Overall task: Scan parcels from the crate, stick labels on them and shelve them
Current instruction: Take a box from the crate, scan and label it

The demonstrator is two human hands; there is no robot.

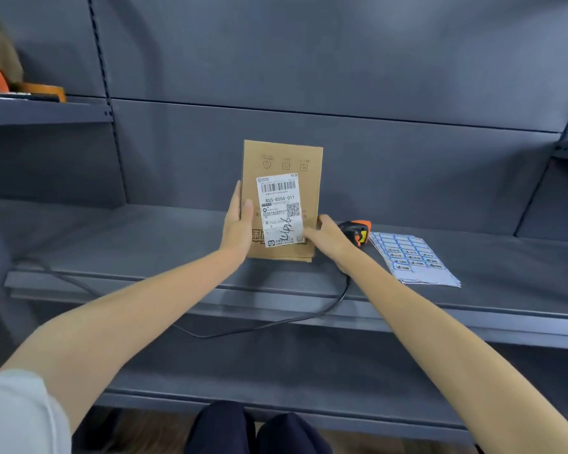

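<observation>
Parcel (pixel 281 204) stands upright on the grey shelf (pixel 145 244), its label facing out. Left hand (pixel 238 224) grips its left edge, thumb in front; right hand (pixel 325 237) pinches its lower right corner, just beside the scanner (pixel 358 229) and sticker sheets (pixel 413 257).

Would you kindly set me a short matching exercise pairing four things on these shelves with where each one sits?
Things:
1. cardboard parcel
2. barcode scanner
3. label sheets
4. tape roll

Places:
A. upper shelf, far left
B. fanned flat, right of the scanner
C. upright between both hands
D. just behind the right hand

Pairs: 1-C, 2-D, 3-B, 4-A
</observation>
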